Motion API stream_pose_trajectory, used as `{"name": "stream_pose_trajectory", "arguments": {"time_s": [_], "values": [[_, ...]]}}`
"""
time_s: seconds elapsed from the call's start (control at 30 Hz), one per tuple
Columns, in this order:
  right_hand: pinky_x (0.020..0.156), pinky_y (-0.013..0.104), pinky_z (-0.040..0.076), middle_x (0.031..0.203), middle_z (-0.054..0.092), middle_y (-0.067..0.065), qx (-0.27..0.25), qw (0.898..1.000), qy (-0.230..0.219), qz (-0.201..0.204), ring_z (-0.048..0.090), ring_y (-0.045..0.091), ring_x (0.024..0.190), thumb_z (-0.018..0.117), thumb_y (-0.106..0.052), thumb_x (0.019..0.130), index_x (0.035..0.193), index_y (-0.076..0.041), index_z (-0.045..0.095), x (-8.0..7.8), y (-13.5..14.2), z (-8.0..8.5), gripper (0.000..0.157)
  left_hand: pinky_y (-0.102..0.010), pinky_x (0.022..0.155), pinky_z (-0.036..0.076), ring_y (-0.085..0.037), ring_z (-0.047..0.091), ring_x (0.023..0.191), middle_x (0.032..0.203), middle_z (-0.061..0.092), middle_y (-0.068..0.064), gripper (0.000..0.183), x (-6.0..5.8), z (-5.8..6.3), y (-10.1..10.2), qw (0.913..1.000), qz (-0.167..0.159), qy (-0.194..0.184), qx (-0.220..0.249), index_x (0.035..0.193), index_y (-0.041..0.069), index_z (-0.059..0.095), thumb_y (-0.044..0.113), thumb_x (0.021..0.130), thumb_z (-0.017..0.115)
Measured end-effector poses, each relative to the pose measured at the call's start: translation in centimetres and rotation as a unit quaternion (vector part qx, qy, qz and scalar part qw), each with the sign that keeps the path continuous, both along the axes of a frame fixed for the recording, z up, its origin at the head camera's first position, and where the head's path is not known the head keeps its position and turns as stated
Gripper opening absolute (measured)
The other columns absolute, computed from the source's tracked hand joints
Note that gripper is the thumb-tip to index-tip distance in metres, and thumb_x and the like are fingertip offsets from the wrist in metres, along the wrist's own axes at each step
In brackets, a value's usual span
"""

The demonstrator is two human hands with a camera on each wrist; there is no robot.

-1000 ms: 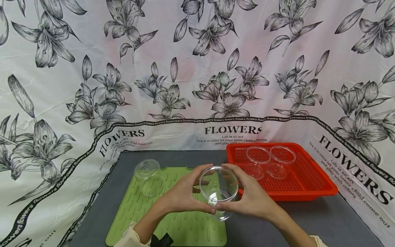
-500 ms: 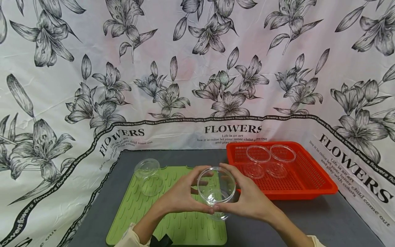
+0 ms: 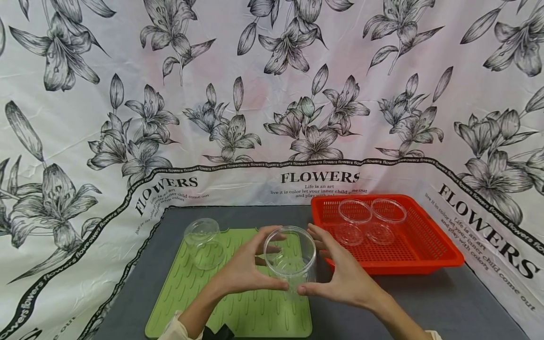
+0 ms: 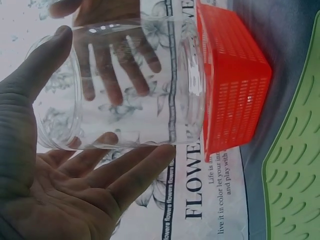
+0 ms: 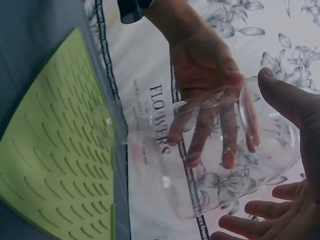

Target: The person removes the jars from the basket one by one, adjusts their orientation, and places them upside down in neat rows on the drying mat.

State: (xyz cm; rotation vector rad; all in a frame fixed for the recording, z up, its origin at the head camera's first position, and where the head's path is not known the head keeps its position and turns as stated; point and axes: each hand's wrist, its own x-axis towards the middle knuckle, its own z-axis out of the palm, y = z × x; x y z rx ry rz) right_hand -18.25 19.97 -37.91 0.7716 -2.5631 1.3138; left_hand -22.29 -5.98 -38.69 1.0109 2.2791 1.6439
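Observation:
A clear jar [image 3: 291,252] is held up over the right side of the green mat, its round rim facing the head camera. My left hand [image 3: 244,267] grips it from the left, thumb on the near side and fingers behind. Around the jar's right side is my right hand [image 3: 346,276], fingers spread and thumb extended. In the right wrist view, a gap shows between the right-hand fingers [image 5: 272,212] and the wall of the jar [image 5: 225,150]. Through the clear wall of the jar [image 4: 125,85], the left wrist view shows the right-hand fingers.
A second clear jar [image 3: 205,245] stands at the back left of the green ridged mat [image 3: 178,302]. Two more clear jars [image 3: 355,222] stand in the red perforated basket [image 3: 425,264] at the back right. A flower-print cloth [image 3: 238,184] hangs behind the grey table [image 3: 382,302].
The jar has moved slightly left with my left hand. My right hand has loosened from it, and the two thumbs, which were touching, are now apart.

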Motion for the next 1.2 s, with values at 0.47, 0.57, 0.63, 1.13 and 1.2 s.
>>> {"name": "stream_pose_trajectory", "arguments": {"time_s": [0.47, 0.57, 0.63, 1.13, 1.2], "values": [[0.106, 0.039, 0.052, 0.152, 0.052, 0.001, -0.050, 0.998, 0.010, 0.028, 0.056, 0.029, 0.134, 0.095, -0.031, 0.071, 0.159, -0.030, 0.029, -0.2, -0.4, -2.8, 0.110, -0.049, 0.102, 0.056, -0.045, 0.054, 0.135, 0.156, 0.047, -0.012, 0.101, 0.2, 0.1, -0.5, 0.9959, -0.015, -0.026, 0.085, 0.154, 0.030, 0.035, 0.011, 0.073, 0.093], [0.105, 0.032, 0.051, 0.153, 0.051, 0.001, -0.075, 0.997, 0.002, 0.035, 0.056, 0.029, 0.135, 0.094, -0.026, 0.072, 0.160, -0.030, 0.027, -0.2, -0.7, -3.2, 0.111, -0.050, 0.103, 0.055, -0.042, 0.055, 0.136, 0.156, 0.047, -0.012, 0.101, 0.2, 0.1, -0.4, 0.9952, -0.018, -0.028, 0.092, 0.154, 0.031, 0.035, 0.012, 0.073, 0.092], [0.108, 0.028, 0.047, 0.155, 0.049, 0.001, -0.092, 0.995, -0.002, 0.036, 0.053, 0.026, 0.139, 0.095, -0.024, 0.071, 0.160, -0.030, 0.026, -0.1, -0.8, -3.5, 0.112, -0.049, 0.102, 0.056, -0.040, 0.056, 0.135, 0.156, 0.046, -0.014, 0.101, 0.2, 0.0, -0.4, 0.9946, -0.021, -0.024, 0.099, 0.155, 0.029, 0.034, 0.010, 0.074, 0.092], [0.112, 0.023, 0.043, 0.160, 0.042, 0.013, -0.162, 0.984, 0.000, 0.069, 0.047, 0.023, 0.145, 0.091, -0.010, 0.075, 0.159, -0.020, 0.030, -0.2, -1.3, -4.3, 0.104, -0.053, 0.099, 0.056, -0.049, 0.052, 0.135, 0.157, 0.043, -0.018, 0.099, 0.3, -0.6, -0.4, 0.9881, -0.053, -0.024, 0.142, 0.157, 0.023, 0.030, 0.012, 0.078, 0.089], [0.111, 0.024, 0.045, 0.159, 0.043, 0.013, -0.162, 0.984, 0.007, 0.069, 0.050, 0.028, 0.143, 0.091, -0.009, 0.075, 0.158, -0.018, 0.032, -0.2, -1.2, -4.4, 0.103, -0.053, 0.100, 0.056, -0.049, 0.052, 0.135, 0.157, 0.043, -0.017, 0.099, 0.3, -0.6, -0.4, 0.9878, -0.055, -0.026, 0.143, 0.157, 0.022, 0.029, 0.013, 0.079, 0.089]]}}
